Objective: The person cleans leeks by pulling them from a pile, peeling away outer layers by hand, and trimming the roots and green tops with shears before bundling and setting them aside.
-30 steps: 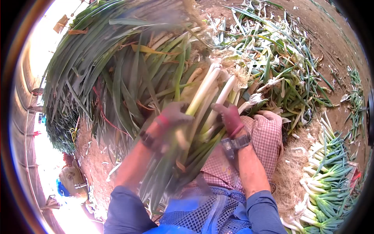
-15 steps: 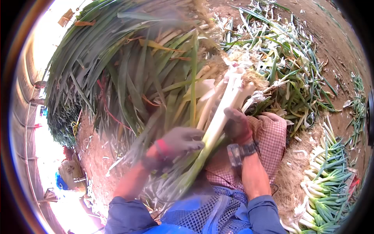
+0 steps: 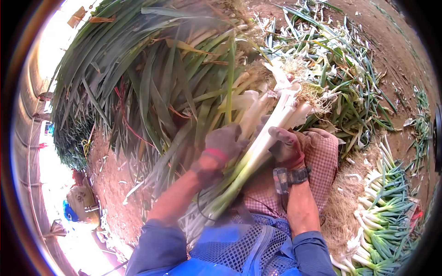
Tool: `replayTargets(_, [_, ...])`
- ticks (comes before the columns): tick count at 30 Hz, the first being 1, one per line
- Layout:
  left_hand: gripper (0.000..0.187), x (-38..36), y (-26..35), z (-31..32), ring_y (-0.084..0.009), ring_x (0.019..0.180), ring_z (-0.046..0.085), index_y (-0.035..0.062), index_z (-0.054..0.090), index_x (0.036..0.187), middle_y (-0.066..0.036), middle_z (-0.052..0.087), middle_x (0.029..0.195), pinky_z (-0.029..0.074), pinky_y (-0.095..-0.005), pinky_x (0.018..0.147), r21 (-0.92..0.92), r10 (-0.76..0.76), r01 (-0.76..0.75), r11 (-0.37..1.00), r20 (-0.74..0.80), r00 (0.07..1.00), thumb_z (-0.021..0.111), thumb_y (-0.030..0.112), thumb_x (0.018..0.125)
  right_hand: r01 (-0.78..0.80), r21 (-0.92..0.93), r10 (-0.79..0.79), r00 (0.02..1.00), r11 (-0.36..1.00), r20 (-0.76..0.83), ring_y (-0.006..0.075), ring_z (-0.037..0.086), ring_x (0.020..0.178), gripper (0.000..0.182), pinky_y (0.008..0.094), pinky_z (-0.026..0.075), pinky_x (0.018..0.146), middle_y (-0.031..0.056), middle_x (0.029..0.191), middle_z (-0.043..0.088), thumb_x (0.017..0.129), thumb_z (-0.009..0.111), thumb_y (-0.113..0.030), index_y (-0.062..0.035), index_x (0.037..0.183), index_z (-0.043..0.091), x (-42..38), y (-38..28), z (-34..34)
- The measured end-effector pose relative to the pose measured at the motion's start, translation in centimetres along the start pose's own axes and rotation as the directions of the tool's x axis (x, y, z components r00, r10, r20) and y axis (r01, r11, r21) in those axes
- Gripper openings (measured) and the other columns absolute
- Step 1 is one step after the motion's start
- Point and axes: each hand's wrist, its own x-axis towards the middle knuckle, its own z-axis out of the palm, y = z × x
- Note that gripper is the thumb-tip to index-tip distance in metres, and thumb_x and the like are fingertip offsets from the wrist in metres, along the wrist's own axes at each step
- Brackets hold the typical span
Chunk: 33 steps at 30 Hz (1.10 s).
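Several long leeks (image 3: 263, 143) with white stalks and fibrous roots lean diagonally across my lap, roots pointing away from me. My right hand (image 3: 286, 146), in a dark glove, is closed around the white stalks from the right, thumb on top. On the left side of the stalks is my gloved left hand (image 3: 224, 145), blurred, its fingers bent toward the leeks; whether they grip anything is hidden. Just beyond it lies a large heap of green-leaved leeks (image 3: 152, 83).
Stripped leaves (image 3: 340, 87) are piled on the soil at the upper right. Trimmed leeks (image 3: 384, 221) lie in a row at the lower right, beside a mat of dry roots (image 3: 343, 202). A brown bag-like object (image 3: 83, 201) is at the far left.
My left hand has moved up and to the right, along the leeks toward the heap. The leeks and my right hand have shifted slightly to the right.
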Motion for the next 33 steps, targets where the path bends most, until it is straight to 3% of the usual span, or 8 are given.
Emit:
replayTargets(7, [0.036, 0.2, -1.8, 0.8, -0.0325, 0.087, 0.075, 0.0050, 0.073, 0.112, -0.018, 0.077, 0.098, 0.057, -0.0430, 0.079, -0.109, -0.100, 0.111, 0.988, 0.103, 0.990, 0.078, 0.024, 0.082, -0.017, 0.008, 0.017, 0.997, 1.000, 0.074, 0.0310, 0.069, 0.107, 0.045, 0.0460, 0.056, 0.098, 0.0176, 0.119, 0.069, 0.096, 0.064, -0.009, 0.0039, 0.138, 0.056, -0.3, 0.1, 0.2])
replayTargets(9, [0.033, 0.1, -2.3, -0.5, -0.0264, 0.078, 0.074, -0.0031, 0.070, 0.110, -0.015, 0.076, 0.091, 0.059, -0.0384, 0.073, -0.744, -0.134, 0.203, 0.637, 0.153, 0.979, 0.072, 0.012, 0.081, -0.028, 0.044, 0.022, 0.992, 0.999, 0.122, 0.0295, 0.069, 0.108, 0.046, 0.0441, 0.056, 0.098, 0.0166, 0.119, 0.069, 0.096, 0.065, -0.010, 0.0040, 0.138, 0.055, -0.3, 0.2, 0.6])
replayTargets(12, [0.027, -1.2, -0.8, -4.7, -0.0195, 0.067, 0.068, -0.0064, 0.068, 0.106, -0.011, 0.071, 0.082, 0.058, -0.0320, 0.064, -0.926, -0.104, 0.173, 0.336, 0.146, 0.984, 0.069, 0.014, 0.089, 0.028, -0.121, -0.013, 0.993, 0.992, 0.117, 0.0270, 0.069, 0.108, 0.048, 0.0410, 0.056, 0.097, 0.0147, 0.120, 0.070, 0.094, 0.066, -0.007, 0.0046, 0.139, 0.055, -2.1, 0.2, 3.4])
replayTargets(13, [0.035, -1.4, -1.3, -5.4, -0.0179, 0.066, 0.068, -0.0056, 0.067, 0.110, -0.011, 0.072, 0.084, 0.057, -0.0310, 0.060, -0.921, -0.024, 0.085, 0.380, 0.082, 0.996, 0.067, 0.028, 0.098, 0.052, -0.167, -0.029, 0.990, 0.985, 0.137, 0.0237, 0.069, 0.106, 0.050, 0.0381, 0.056, 0.096, 0.0130, 0.119, 0.070, 0.092, 0.069, -0.005, 0.0047, 0.139, 0.054, -2.5, 0.2, 4.7])
replayTargets(18, [0.051, -0.4, -1.4, -5.7, -0.0169, 0.066, 0.069, -0.0035, 0.067, 0.110, -0.011, 0.073, 0.085, 0.058, -0.0313, 0.061, -0.961, -0.145, 0.166, 0.221, 0.136, 0.980, 0.060, 0.047, 0.106, 0.090, -0.215, -0.073, 0.994, 0.972, 0.086, 0.0218, 0.069, 0.103, 0.053, 0.0373, 0.057, 0.093, 0.0117, 0.116, 0.070, 0.090, 0.071, -0.003, 0.0039, 0.139, 0.055, -2.3, 0.2, 5.8])
replayTargets(24, [0.035, 3.9, -0.6, -5.7, -0.0166, 0.073, 0.071, 0.0037, 0.070, 0.115, -0.008, 0.074, 0.095, 0.062, -0.0340, 0.067, -0.988, -0.220, 0.004, 0.152, -0.030, 0.975, 0.063, 0.037, 0.106, 0.063, -0.232, -0.050, 0.997, 0.971, 0.062, 0.0223, 0.071, 0.100, 0.053, 0.0373, 0.059, 0.091, 0.0112, 0.109, 0.072, 0.088, 0.072, -0.002, 0.0046, 0.138, 0.055, -2.8, 0.3, 6.2])
replayTargets(29, [0.025, 8.3, 0.2, -6.0, -0.0207, 0.088, 0.072, 0.0046, 0.067, 0.127, -0.010, 0.073, 0.107, 0.063, -0.0367, 0.078, -0.991, -0.166, 0.095, 0.097, 0.078, 0.983, 0.061, 0.017, 0.106, 0.078, -0.228, -0.059, 0.994, 0.971, 0.088, 0.0236, 0.072, 0.104, 0.052, 0.0370, 0.059, 0.094, 0.0129, 0.108, 0.073, 0.088, 0.072, -0.004, 0.0049, 0.137, 0.056, -2.5, 0.1, 6.6])
replayTargets(33, [0.048, 7.7, 2.2, -5.0, -0.0190, 0.104, 0.069, 0.0049, 0.048, 0.152, -0.009, 0.069, 0.120, 0.059, -0.0358, 0.091, -1.000, 0.046, -0.002, -0.013, -0.002, 0.999, 0.057, 0.010, 0.105, 0.084, -0.283, -0.050, 0.991, 0.955, 0.125, 0.0238, 0.072, 0.107, 0.048, 0.0368, 0.058, 0.097, 0.0130, 0.115, 0.072, 0.091, 0.071, -0.007, 0.0048, 0.136, 0.058, -1.2, 0.5, 4.5])
